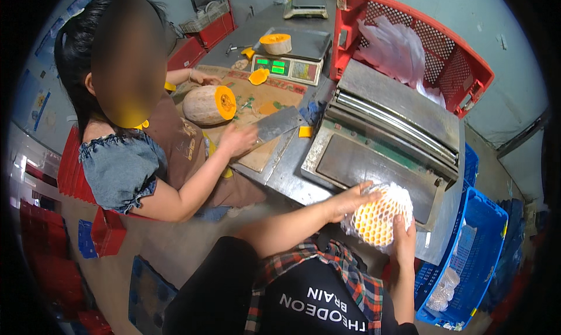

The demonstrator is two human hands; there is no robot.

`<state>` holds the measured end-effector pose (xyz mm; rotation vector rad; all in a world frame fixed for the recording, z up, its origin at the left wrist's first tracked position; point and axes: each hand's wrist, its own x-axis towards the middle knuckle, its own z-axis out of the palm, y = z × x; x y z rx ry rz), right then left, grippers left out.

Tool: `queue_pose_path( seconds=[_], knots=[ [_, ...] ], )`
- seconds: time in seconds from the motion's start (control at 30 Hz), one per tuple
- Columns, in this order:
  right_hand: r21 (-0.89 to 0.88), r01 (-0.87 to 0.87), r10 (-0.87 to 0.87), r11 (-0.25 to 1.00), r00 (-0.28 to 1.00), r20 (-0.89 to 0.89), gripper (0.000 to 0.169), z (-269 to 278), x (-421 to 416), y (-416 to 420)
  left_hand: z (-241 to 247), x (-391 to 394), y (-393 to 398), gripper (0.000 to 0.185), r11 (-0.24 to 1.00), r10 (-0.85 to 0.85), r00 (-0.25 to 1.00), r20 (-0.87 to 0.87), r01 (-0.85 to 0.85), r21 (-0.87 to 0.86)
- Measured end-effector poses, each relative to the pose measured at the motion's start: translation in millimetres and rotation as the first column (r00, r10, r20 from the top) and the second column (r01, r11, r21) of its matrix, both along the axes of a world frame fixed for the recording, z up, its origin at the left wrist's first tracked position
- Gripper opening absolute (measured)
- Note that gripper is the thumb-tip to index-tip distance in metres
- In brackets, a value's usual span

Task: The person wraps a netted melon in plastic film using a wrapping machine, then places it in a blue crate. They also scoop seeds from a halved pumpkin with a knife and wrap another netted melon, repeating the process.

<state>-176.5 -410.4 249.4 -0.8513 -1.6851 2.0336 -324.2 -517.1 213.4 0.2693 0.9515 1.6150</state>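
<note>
Between my left hand [350, 202] and my right hand [403, 238] is a piece of orange pumpkin [379, 216] in a white foam net, with clear film showing at its lower left edge. Both hands grip it from the sides, just in front of a metal film-wrapping machine [372, 159]. At the left, a co-worker's hand [239, 140] holds a broad cleaver [278, 123]. A cut pumpkin [209, 105] lies on the cardboard beside that person. A pumpkin slice [275, 44] rests on a digital scale [287, 67].
A red crate [416, 6] with plastic bags stands behind the machine. To the right is a blue crate [477, 247] holding foam nets [442, 290]. A small orange pumpkin piece [305, 131] lies on the metal table [291, 172]. The co-worker sits close at the left.
</note>
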Motion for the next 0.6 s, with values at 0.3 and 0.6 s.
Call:
queue_pose_path(
  seconds=[0.3, 0.6],
  knots=[
    [-0.039, 0.051, -0.047, 0.998, 0.994, 0.098, 0.039, -37, 32, -34, 0, 54, -55, 0.039, 1.000, -0.024, 0.994, 0.110, 0.025, -0.008],
    [-0.112, -0.078, 0.100, 0.991, 0.974, 0.205, 0.058, -70, 45, -36, -63, 52, -55, 0.038, 0.999, 0.037, 0.971, 0.237, -0.036, -0.010]
  ],
)
